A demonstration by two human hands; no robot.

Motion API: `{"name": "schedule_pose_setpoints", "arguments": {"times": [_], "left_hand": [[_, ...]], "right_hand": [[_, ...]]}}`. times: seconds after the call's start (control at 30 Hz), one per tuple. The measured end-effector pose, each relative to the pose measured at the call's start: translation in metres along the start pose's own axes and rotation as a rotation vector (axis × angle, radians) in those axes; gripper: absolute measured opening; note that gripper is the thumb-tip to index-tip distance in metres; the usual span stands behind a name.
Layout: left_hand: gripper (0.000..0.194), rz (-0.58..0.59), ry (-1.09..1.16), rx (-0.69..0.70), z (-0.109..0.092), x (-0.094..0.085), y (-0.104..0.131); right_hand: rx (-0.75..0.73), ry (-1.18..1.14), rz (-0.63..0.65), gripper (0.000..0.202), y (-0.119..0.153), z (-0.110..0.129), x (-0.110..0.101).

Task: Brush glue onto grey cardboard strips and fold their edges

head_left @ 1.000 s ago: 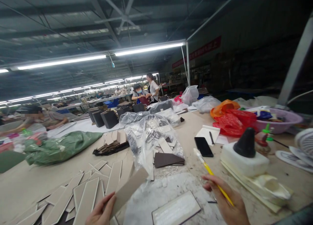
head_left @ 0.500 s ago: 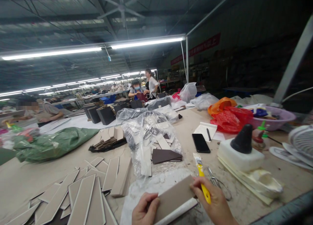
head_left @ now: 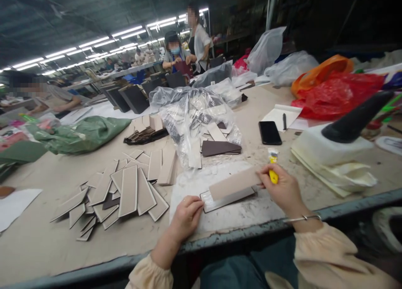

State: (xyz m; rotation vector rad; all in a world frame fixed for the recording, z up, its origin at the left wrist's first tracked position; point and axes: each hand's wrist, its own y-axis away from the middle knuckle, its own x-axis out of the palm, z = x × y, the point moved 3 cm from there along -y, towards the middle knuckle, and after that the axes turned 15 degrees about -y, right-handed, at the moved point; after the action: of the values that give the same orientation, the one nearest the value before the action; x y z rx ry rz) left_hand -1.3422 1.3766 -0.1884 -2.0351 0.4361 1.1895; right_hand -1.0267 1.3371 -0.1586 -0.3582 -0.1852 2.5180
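Observation:
A beige strip (head_left: 234, 182) slants over a dark-edged piece with a pale, shiny face (head_left: 216, 204), on a whitish sheet (head_left: 185, 184). My right hand (head_left: 281, 186) pinches the strip's right end and also holds a yellow-handled brush (head_left: 274, 176) between its fingers. At the left end of the two pieces, my left hand (head_left: 188, 215) has its thumb and fingers pressed together at the corner; its fingertips partly hide what they grip. Left of the sheet lies a loose pile of beige pieces with pale borders (head_left: 128, 190), beside a neat stack of strips (head_left: 168, 167).
Behind the sheet is a clear plastic bag of pieces (head_left: 188, 130). A phone (head_left: 270, 132), a white container with a black cone (head_left: 329, 144) and a red bag (head_left: 342, 94) stand right. A green bag (head_left: 84, 134) lies left. People work further back.
The view has tilted down, showing the table edge and my sleeves. The beige strip now sits raised and offset over the dark-edged piece, whose shiny face shows more. Both hands stay at its ends.

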Motion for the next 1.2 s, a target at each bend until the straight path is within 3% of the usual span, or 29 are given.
{"name": "schedule_pose_setpoints", "arguments": {"times": [0.47,1.2], "left_hand": [[0.022,0.04,-0.025,0.097,-0.004,0.0,0.003],[0.017,0.04,-0.035,0.117,-0.004,0.001,0.003]], "right_hand": [[0.056,0.034,0.174,0.021,0.011,-0.002,0.034],[-0.052,0.159,0.188,0.019,0.014,-0.011,0.036]]}}
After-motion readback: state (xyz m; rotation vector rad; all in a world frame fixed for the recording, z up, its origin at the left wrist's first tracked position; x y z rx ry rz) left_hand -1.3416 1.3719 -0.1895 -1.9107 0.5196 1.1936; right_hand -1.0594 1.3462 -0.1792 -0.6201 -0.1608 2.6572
